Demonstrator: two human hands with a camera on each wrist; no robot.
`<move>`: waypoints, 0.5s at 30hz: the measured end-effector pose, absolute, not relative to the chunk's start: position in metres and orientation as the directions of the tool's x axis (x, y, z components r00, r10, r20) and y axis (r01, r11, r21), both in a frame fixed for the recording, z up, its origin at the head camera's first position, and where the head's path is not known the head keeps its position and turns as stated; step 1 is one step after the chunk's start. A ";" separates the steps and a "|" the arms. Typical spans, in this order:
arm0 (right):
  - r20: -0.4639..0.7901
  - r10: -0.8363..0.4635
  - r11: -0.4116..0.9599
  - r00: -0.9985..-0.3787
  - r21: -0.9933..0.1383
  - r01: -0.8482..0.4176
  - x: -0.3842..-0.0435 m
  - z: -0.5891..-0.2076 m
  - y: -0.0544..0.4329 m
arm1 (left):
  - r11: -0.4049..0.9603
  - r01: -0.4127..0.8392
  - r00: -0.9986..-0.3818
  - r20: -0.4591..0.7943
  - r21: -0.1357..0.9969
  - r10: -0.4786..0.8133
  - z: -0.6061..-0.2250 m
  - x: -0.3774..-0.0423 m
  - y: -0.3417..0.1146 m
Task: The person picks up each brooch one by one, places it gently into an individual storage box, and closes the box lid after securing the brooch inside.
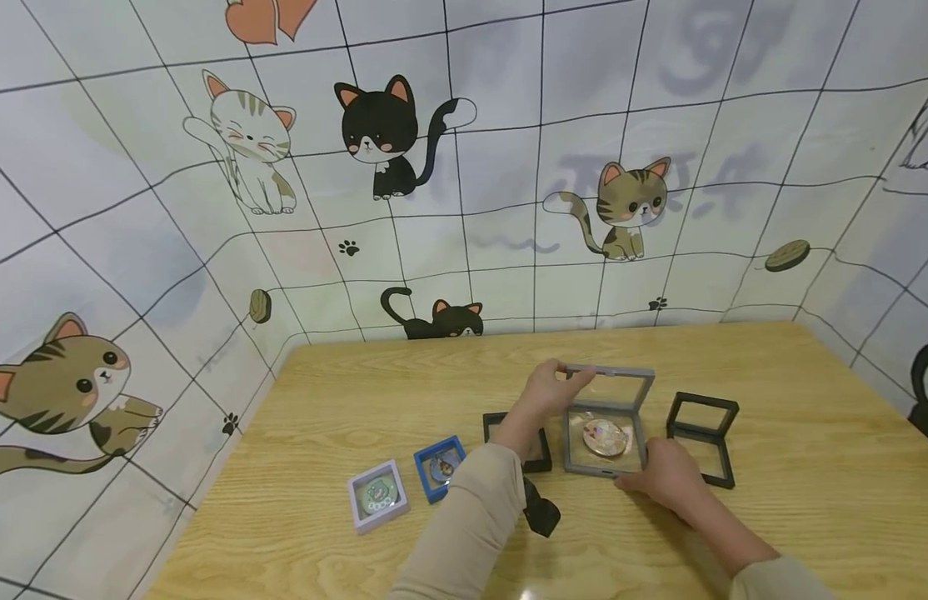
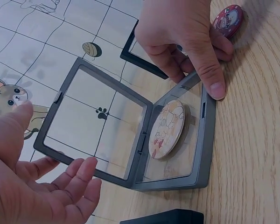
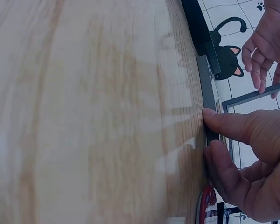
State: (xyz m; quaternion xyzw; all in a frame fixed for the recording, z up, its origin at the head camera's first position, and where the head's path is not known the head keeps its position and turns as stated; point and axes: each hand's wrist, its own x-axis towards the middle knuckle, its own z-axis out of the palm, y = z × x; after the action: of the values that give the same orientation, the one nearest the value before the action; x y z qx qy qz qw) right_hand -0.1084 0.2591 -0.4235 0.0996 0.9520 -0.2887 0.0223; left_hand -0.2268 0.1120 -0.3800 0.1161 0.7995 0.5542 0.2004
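A grey hinged display frame (image 1: pixel 601 472) lies on the wooden table with its lid tilted up. Inside its base, on the clear film, sits a round badge (image 1: pixel 605 437) with a pale, orange and pink printed picture. My left hand (image 1: pixel 541 402) is at the lid's upper left corner; in the left wrist view its loosely bent fingers (image 2: pixel 86 175) are beside the lid's edge, with the thumb apart. My right hand (image 1: pixel 668 477) holds the base at its near right corner, thumb (image 2: pixel 218 89) on the outer side and fingers curled at the adjoining side.
Right of the grey frame stands an open black frame (image 1: pixel 726 467); a red badge (image 2: pixel 228 21) lies by the right hand. To the left are another black frame (image 1: pixel 541 454), a blue frame (image 1: pixel 431 492) and a lilac frame (image 1: pixel 370 523), the last two holding badges. A cat-patterned wall (image 1: pixel 509 250) rises behind.
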 end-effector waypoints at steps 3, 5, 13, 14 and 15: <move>-0.097 0.180 0.804 -0.979 -0.558 0.203 -0.108 -0.425 0.259 | 0.349 -0.072 -0.884 -0.222 0.934 0.411 -0.381 -0.225 0.110; -0.097 0.178 0.801 -0.979 -0.564 0.202 -0.108 -0.426 0.260 | 0.357 -0.085 -0.880 -0.238 0.930 0.411 -0.383 -0.224 0.108; -0.094 0.170 0.802 -0.981 -0.566 0.193 -0.108 -0.426 0.261 | 0.441 -0.081 -0.846 -0.295 0.894 0.445 -0.390 -0.219 0.101; -0.092 0.169 0.800 -0.981 -0.569 0.191 -0.108 -0.426 0.261 | 0.457 -0.067 -0.843 -0.295 0.887 0.450 -0.391 -0.218 0.100; -0.090 0.166 0.796 -0.982 -0.576 0.187 -0.107 -0.426 0.261 | 0.467 -0.061 -0.839 -0.298 0.882 0.454 -0.393 -0.218 0.099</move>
State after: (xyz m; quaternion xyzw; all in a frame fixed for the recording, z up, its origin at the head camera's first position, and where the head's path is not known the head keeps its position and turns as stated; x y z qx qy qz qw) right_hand -0.1071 0.2606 -0.4265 0.0933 0.9474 -0.3055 0.0174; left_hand -0.2177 0.0995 -0.3928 0.1205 0.8171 0.5020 0.2565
